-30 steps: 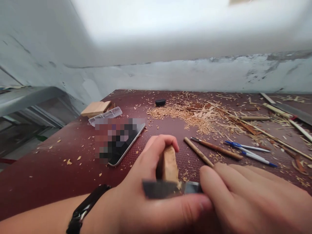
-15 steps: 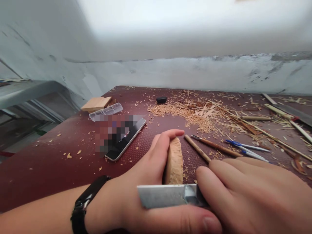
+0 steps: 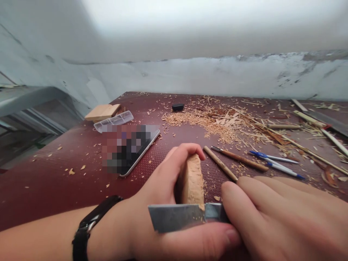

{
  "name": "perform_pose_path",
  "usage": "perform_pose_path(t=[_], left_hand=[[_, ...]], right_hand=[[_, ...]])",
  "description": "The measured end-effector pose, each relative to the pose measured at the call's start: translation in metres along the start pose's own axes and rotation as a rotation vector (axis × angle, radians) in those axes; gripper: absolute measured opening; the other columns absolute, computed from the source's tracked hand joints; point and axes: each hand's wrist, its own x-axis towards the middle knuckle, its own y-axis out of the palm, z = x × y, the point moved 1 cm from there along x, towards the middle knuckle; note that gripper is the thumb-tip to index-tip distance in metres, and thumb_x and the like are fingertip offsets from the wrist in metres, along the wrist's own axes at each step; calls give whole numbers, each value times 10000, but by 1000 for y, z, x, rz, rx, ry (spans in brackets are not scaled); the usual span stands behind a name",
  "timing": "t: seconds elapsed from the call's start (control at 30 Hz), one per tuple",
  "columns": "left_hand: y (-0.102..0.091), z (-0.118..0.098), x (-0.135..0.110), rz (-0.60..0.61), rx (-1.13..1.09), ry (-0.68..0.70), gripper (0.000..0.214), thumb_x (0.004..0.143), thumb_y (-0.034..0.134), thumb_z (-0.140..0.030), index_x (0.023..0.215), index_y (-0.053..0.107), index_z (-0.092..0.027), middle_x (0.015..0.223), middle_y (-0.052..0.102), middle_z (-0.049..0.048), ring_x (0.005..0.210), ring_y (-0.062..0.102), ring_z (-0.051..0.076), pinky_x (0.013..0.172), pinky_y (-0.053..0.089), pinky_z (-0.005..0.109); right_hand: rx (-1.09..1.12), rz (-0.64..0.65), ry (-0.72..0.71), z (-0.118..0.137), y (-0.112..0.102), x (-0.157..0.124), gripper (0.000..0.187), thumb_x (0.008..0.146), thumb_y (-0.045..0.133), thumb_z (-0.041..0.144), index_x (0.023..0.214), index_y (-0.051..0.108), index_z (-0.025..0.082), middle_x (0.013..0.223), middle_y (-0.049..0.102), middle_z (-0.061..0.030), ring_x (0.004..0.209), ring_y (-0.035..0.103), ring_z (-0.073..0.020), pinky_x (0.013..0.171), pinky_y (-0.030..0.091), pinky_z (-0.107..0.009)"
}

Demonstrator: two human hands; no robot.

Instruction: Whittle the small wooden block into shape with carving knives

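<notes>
My left hand (image 3: 160, 192) grips a piece of wood (image 3: 193, 181) on edge, with its fingers bent over the far end and its thumb stretched along the near side. The wood's upward edge is rough and faceted. My right hand (image 3: 277, 214) is closed round the handle of a knife (image 3: 178, 216), most of that handle hidden by the fingers. The wide metal blade points left and lies across the near end of the wood, just above my left thumb. A small shaving clings where blade and wood meet.
Wood chips (image 3: 228, 123) are heaped at the back of the dark red table (image 3: 89, 195). A phone (image 3: 140, 156), a clear plastic case (image 3: 114, 121) and a wood block (image 3: 102, 111) lie left. On the right are a wooden stick (image 3: 220, 164), a thin wooden-handled tool (image 3: 241, 159) and pens (image 3: 282, 169).
The blade has shifted slightly left and met the near end of the wood, where a shaving now shows. My left fingertip has curled further over the far end. The view has shifted slightly.
</notes>
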Motion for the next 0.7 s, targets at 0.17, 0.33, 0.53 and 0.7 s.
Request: perform_pose_path(t=[0.17, 0.33, 0.53, 0.7], left_hand=[[-2, -5, -1, 17, -13, -75, 812, 743, 904, -192, 1398, 448, -339, 1223, 716, 13, 1015, 744, 179, 817, 627, 240], [3, -3, -2, 8, 21, -87, 710, 784, 874, -281, 1333, 427, -333, 1028, 730, -34, 794, 711, 128, 689, 591, 218], [-2, -17, 2, 38, 63, -61, 801, 699, 922, -189, 1346, 465, -308, 1013, 708, -29, 960, 726, 185, 884, 635, 297], [-11, -15, 1, 52, 164, -49, 1171, 628, 984, -272, 1586, 317, -357, 1301, 676, 30, 1252, 667, 294, 1183, 523, 491]], right_hand=[[-91, -9, 38, 2, -2, 13, 169, 900, 520, 222, 739, 470, 235, 532, 429, 2, 484, 445, -174, 535, 285, -306], [-114, -16, 40, 4, -4, 29, 206, 928, 542, 302, 740, 529, 220, 513, 402, -4, 503, 438, -167, 531, 290, -282], [-14, -8, 13, 5, -3, 12, 122, 801, 558, 182, 733, 471, 235, 543, 455, 5, 490, 453, -173, 544, 290, -315], [40, 9, -57, -4, -3, 8, 188, 685, 508, 112, 740, 424, 271, 578, 475, 22, 455, 456, -209, 546, 265, -371]])
